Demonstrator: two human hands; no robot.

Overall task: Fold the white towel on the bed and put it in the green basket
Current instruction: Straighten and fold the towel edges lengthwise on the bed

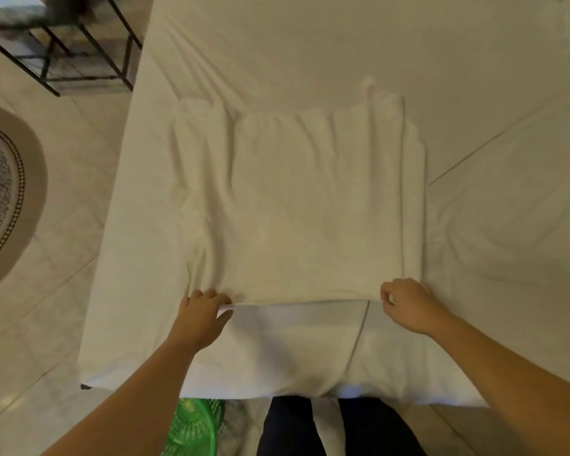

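Here white towel flat on bed, seemingly lengthwise away; both hands, left hand, right hand, pinch near edge.

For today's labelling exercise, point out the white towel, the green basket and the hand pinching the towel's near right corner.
white towel [297, 205], head view, middle of the spread cloth.
green basket [195, 429], head view, perforated side wall on the floor.
right hand [408, 304], head view, back of the hand at the towel's near edge.

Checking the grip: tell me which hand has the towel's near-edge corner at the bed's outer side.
The left hand: it pinches the white towel corner nearest the bed edge and floor; the right hand holds the inner corner.
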